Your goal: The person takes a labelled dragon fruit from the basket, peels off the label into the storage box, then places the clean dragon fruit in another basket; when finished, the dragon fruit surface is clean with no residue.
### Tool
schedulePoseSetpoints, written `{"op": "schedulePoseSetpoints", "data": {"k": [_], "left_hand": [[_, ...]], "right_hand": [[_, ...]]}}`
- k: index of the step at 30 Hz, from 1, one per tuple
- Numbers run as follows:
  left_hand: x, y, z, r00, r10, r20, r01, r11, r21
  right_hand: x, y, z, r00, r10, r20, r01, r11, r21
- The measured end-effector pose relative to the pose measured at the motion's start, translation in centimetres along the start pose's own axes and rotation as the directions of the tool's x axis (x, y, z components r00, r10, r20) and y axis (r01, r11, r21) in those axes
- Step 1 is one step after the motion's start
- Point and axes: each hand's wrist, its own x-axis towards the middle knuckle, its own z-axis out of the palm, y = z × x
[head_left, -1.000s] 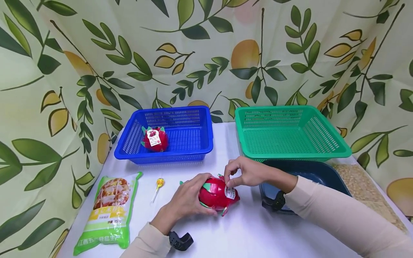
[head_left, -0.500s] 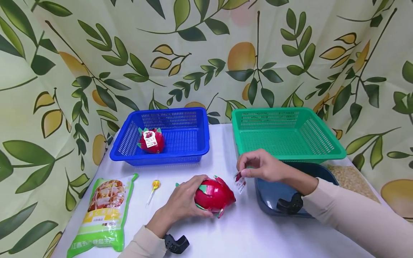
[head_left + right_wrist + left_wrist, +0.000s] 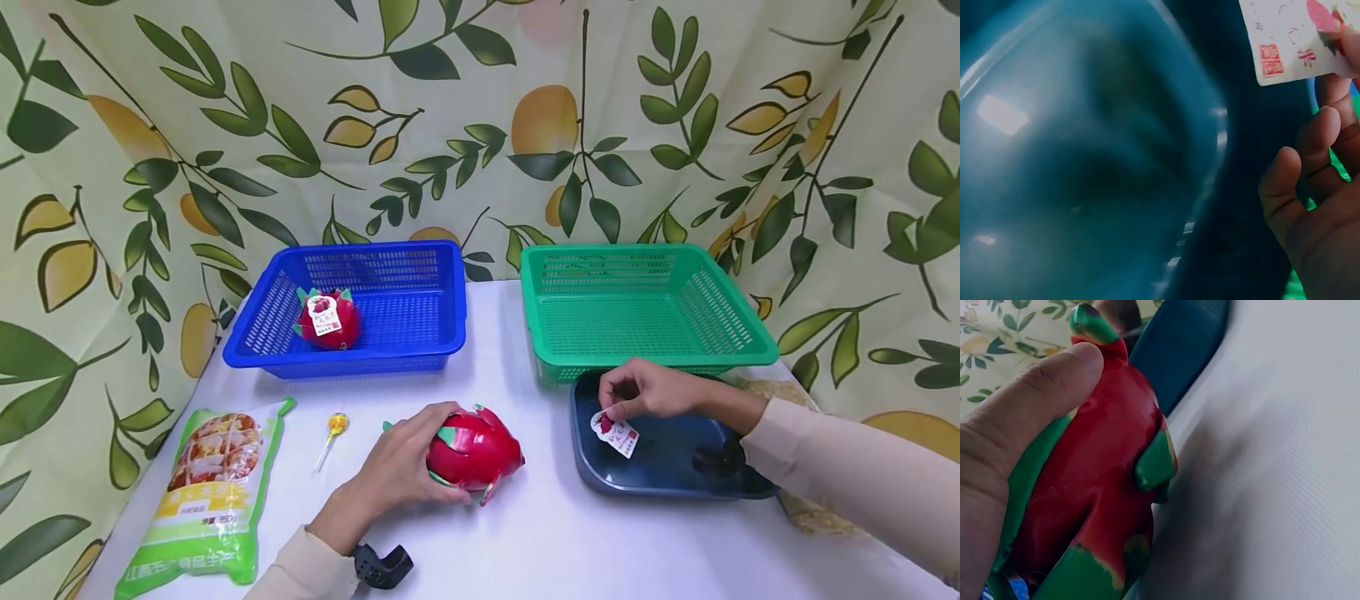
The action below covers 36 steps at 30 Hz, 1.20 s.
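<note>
- Head view: the left hand (image 3: 408, 462) has its fingers curled round one end of the red dragon fruit (image 3: 480, 450), whose pointed end sticks out to the right of them above the white surface (image 3: 525, 546).
- Head view: the right hand (image 3: 660, 392) pinches the white label (image 3: 617, 435) by its upper part; it hangs from the fingers over the dark blue tray (image 3: 652, 468).
- Head view: beyond the right fingers stands the green basket (image 3: 630, 317); beyond the left fingers and farther left, the blue basket (image 3: 408, 321) holds a second dragon fruit (image 3: 347, 327).
- Head view: left of the left fingers lies the lollipop (image 3: 338, 423), and well past it the food bag (image 3: 206, 500).
- Left wrist view: the thumb lies along the red dragon fruit's skin; the remaining left fingers are hidden.
- Right wrist view: the thumb clamps the white label at the frame's edge; the other visible fingers are loosely bent below it, with the dark blue tray, blurred, beside them.
</note>
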Motion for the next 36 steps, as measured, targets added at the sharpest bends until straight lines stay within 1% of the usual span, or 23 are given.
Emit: {"op": "schedulePoseSetpoints", "data": {"k": [2,6,8,11,15,18,21,24,27,29,31,33,36], "left_hand": [[-0.1,0.0,-0.1,1.000,-0.007,0.002,0.007,1.000,0.000],[-0.1,0.2,0.0,1.000,-0.019,0.003,0.019,1.000,-0.006],[-0.1,0.2,0.0,1.000,-0.017,0.008,0.017,1.000,-0.006],[0.0,0.1,0.0,1.000,-0.012,0.001,0.012,1.000,-0.003],[-0.1,0.0,0.1,1.000,-0.009,-0.015,0.009,1.000,0.002],[-0.1,0.0,0.2,1.000,-0.005,-0.018,0.005,1.000,0.009],[-0.1,-0.1,0.3,1.000,-0.007,-0.018,0.008,1.000,0.012],[-0.1,-0.1,0.2,1.000,-0.015,-0.018,0.015,1.000,0.017],[-0.1,-0.1,0.2,1.000,-0.019,-0.016,0.019,1.000,0.016],[-0.1,-0.1,0.1,1.000,-0.024,-0.018,0.024,1.000,0.013],[0.0,-0.1,0.2,0.999,-0.028,-0.021,0.028,1.000,0.014],[0.0,-0.1,0.3,0.999,-0.031,-0.018,0.031,0.999,0.014],[0.0,0.0,0.4,0.999,-0.031,-0.012,0.031,0.999,0.015]], "right_hand": [[0.1,1.2,0.4,1.000,0.015,0.011,-0.015,1.000,-0.016],[-0.1,3.0,1.0,0.997,0.076,0.028,-0.075,0.997,-0.023],[-0.3,3.5,1.4,0.995,0.102,0.014,-0.101,0.995,-0.023],[-0.5,3.9,1.6,0.993,0.120,-0.018,-0.120,0.992,-0.037],[-0.6,4.4,1.7,0.994,0.100,-0.044,-0.105,0.985,-0.136],[-0.7,4.8,1.9,0.996,0.083,-0.044,-0.091,0.966,-0.240],[-0.8,5.1,2.1,0.996,0.068,-0.050,-0.081,0.943,-0.322],[-0.6,5.1,2.2,0.997,0.066,-0.051,-0.080,0.919,-0.387],[-0.6,4.9,2.3,0.994,0.096,-0.053,-0.109,0.898,-0.427],[-0.6,4.7,2.2,0.990,0.126,-0.064,-0.142,0.886,-0.441],[-0.8,4.4,2.0,0.985,0.158,-0.075,-0.174,0.879,-0.444],[-1.2,3.8,1.8,0.980,0.179,-0.083,-0.198,0.879,-0.434],[-2.0,2.2,1.3,0.974,0.202,-0.104,-0.227,0.880,-0.417]]}}
